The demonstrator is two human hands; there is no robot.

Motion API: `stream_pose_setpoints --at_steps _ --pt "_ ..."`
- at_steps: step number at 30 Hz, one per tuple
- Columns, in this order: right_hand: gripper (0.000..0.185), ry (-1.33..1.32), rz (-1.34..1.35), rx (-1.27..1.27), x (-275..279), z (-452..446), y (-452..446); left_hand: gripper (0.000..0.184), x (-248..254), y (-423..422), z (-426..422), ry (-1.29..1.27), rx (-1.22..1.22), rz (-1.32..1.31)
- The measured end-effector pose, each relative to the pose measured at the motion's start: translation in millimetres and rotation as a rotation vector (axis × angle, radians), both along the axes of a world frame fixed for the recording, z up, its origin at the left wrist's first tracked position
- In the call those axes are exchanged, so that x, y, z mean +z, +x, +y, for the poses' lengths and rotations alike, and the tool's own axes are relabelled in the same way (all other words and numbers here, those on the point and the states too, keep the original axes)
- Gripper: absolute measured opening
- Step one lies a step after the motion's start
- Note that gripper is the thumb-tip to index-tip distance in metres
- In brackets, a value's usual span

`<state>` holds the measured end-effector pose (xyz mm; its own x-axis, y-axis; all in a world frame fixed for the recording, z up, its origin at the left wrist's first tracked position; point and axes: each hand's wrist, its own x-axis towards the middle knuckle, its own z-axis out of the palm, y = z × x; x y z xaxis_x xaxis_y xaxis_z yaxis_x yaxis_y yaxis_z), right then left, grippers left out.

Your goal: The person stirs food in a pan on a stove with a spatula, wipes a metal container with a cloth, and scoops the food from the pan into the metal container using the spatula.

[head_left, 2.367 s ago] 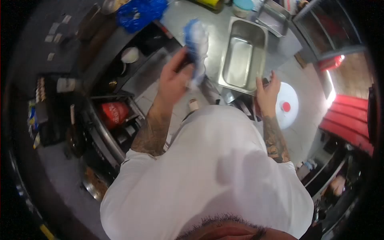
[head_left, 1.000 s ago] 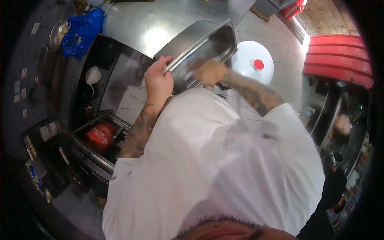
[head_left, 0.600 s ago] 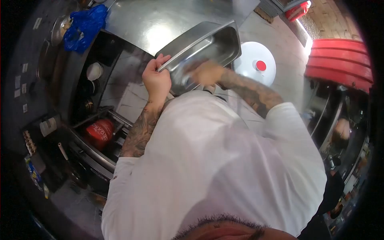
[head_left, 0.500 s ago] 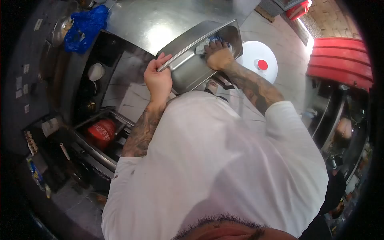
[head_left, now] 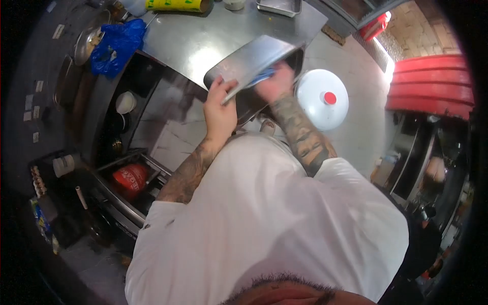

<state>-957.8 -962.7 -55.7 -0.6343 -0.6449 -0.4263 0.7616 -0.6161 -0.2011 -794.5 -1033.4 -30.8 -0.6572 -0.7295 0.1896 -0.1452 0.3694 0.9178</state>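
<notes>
A deep stainless-steel food pan [head_left: 236, 63] is held tilted in front of my body, over the front edge of the steel table. My left hand [head_left: 221, 109] grips its near left rim, fingers over the outside. Motion blurs my right hand [head_left: 278, 84], which is at the pan's rim on the right side. Bunched in that hand is a blue and white cloth [head_left: 262, 76], partly hidden by the fingers. The inside of the pan is mostly out of sight.
The steel table [head_left: 173, 38] bears a yellow roll [head_left: 175, 5] and a small metal tray [head_left: 279, 6]. A blue plastic bag [head_left: 118, 48] lies at the left. Right of the pan stands a white round lid with a red centre [head_left: 320, 112]. Farther right is a red ribbed container [head_left: 429, 86].
The pan has tipped, so more of its outside and less of its inside shows. My right hand and the cloth have moved from deep inside to the rim. My left hand still grips it.
</notes>
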Motion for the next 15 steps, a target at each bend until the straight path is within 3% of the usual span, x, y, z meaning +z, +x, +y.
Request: stream_pose_setpoints --at_steps 1,2,7,8,10,11,13,15 --pt "0.040 0.006 0.007 -0.117 7.5 8.8 -29.5 0.038 -0.3 7.2 -0.7 -0.069 -0.068 0.017" --pt "0.043 0.007 0.018 -0.175 14.2 10.8 -43.9 0.038 1.0 8.6 0.7 -0.066 -0.056 0.025" --pt "0.044 -0.067 -0.061 -0.069 -6.7 -23.2 25.6 0.045 1.9 3.0 7.2 -0.082 -0.104 0.001" --pt "0.041 -0.300 -0.189 0.207 -23.8 -18.9 29.6 0.047 2.2 2.0 6.5 -0.091 -0.098 0.010" --pt "0.037 -0.081 -0.276 0.314 25.0 -16.2 25.6 0.050 14.0 8.6 2.1 -0.101 -0.154 -0.022" --pt "0.040 0.037 -0.147 0.133 2.9 -6.5 -0.3 0.052 15.8 13.1 1.8 -0.005 -0.163 -0.046" --pt "0.044 0.077 0.156 0.030 6.7 10.6 -39.8 0.054 15.8 19.3 3.8 0.131 -0.191 -0.066" --pt "0.043 0.169 0.081 -0.034 8.2 -14.2 -25.3 0.054 9.5 12.5 0.6 0.125 -0.153 -0.041"
